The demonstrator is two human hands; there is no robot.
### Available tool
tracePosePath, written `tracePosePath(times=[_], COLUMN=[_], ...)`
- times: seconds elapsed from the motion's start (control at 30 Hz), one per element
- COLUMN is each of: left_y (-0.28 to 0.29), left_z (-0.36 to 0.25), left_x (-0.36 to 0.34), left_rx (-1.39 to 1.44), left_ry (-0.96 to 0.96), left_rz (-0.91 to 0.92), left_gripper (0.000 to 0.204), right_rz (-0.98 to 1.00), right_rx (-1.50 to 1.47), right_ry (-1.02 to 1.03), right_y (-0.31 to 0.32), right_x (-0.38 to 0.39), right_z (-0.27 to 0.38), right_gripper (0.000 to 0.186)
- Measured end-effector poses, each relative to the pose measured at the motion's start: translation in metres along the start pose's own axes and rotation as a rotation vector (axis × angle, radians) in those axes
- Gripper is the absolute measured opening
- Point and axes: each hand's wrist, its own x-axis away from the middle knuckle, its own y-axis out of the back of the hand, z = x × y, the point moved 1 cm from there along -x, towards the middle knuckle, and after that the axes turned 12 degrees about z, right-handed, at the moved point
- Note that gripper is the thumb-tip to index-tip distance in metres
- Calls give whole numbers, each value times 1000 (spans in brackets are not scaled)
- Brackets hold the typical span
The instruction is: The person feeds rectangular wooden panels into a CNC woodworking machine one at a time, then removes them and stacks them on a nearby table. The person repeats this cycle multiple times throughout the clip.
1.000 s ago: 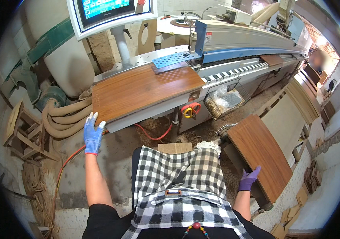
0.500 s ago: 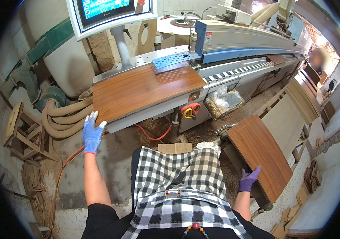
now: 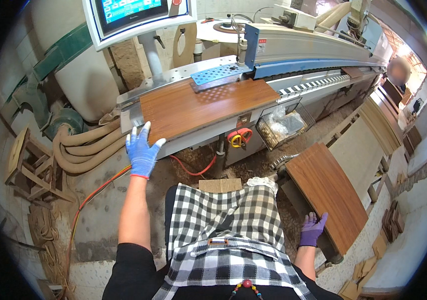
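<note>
A wood-grain brown board (image 3: 198,107) lies flat on the bed of a long machine, its far right part under a perforated blue plate (image 3: 218,75). My left hand (image 3: 142,154), in a blue glove with white fingertips, rests against the board's near left corner with its fingers spread. At the right, my purple-gloved right hand (image 3: 313,231) touches the near left edge of a second brown board (image 3: 328,195). Its fingers point up and stand apart, gripping nothing. This second board lies on a low support, partly hidden below it.
A screen panel (image 3: 133,15) stands at the upper left. Scissors (image 3: 238,136) and a wire basket (image 3: 284,122) with plastic bags hang on the machine's front. Thick hoses (image 3: 81,150) and a wooden stool (image 3: 36,167) are at left. Another person (image 3: 398,75) stands far right.
The board on the machine has slid to the right along the bed, with my left hand following at its corner. My right hand has shifted slightly, its fingers more spread.
</note>
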Motion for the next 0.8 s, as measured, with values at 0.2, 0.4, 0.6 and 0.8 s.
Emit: tracePosePath(times=[0.2, 0.4, 0.6, 0.8], left_y=[-26, -25, -23, -3], left_z=[-43, -50, -17, -10], left_x=[-15, -16, 0, 39], left_rx=[-55, -84, 20, 212], left_ry=[-30, -60, -240, -256], left_rz=[-22, 27, -22, -9], left_gripper=[80, 82, 75, 71], right_rz=[126, 7, 169, 350], right_rx=[56, -145, -25, -15], right_ry=[-52, -13, 45, 102], right_y=[-2, 22, 22, 16], right_x=[24, 34, 48, 62], right_z=[12, 33, 51, 46], right_gripper=[52, 50, 47, 36])
